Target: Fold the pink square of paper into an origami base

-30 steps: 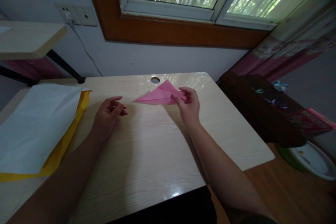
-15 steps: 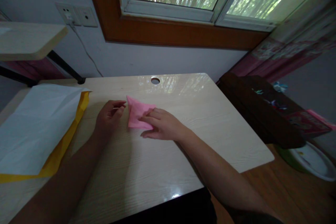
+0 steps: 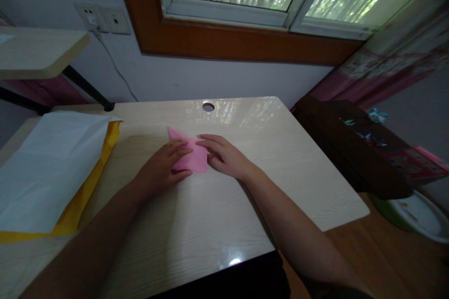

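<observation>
A small folded piece of pink paper lies on the pale wood-grain table, with one pointed corner at its upper left. My left hand rests over the paper's left part, its fingers stretched out across the surface and its thumb near the lower edge. At the opposite side, my right hand has its fingers apart, the fingertips touching the upper right part of the paper and the thumb close to the right edge. The left hand covers some of the paper's folds.
White sheets over yellow paper lie on the table's left side. A raised shelf stands behind them. The table has a round cable hole near the wall. Right of it are a dark wooden cabinet and a white basin.
My left hand has moved right, from beside the pink paper onto it, and its fingers have spread. My right hand has drawn back from the paper's middle to its right edge.
</observation>
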Demonstrator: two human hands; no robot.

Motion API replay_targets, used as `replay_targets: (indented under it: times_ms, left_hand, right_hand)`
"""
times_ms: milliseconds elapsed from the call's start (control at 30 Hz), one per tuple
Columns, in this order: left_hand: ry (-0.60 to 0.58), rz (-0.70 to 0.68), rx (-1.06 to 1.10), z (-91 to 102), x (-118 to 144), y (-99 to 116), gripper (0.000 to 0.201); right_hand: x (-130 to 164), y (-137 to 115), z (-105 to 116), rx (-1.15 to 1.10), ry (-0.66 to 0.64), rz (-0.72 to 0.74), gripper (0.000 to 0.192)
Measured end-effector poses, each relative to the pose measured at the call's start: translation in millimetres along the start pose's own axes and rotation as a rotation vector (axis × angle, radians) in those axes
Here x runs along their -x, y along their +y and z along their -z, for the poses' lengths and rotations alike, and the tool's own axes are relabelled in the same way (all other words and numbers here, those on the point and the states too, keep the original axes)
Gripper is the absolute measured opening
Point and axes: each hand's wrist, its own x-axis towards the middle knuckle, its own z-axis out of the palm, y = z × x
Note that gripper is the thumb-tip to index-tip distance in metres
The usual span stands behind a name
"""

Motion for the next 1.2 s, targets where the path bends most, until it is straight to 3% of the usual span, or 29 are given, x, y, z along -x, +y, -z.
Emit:
replay_targets:
  times_ms: [167, 567, 867, 1200]
  left_hand:
    - [-0.055, 0.002, -0.052, -4.0, 3, -3, 0.056]
    - [-0.053, -0.053, 0.017, -3.6, 4, -7, 0.035]
    - [-0.024, 0.014, 0.007, -3.1, 4, -11, 0.037]
    - [-0.009, 0.118, -0.215, 2.7, 5, -10, 0.032]
  right_hand:
    - [0, 4, -3, 0.035, -0.078, 0.048, 0.049]
    - [-1, 8, 4, 0.007, -0.051, 0.044, 0.042]
    - [1, 10, 2, -0.057, -0.046, 0.045, 0.037]
    - [2, 11, 3, -0.133, -0.066, 0.036, 0.03]
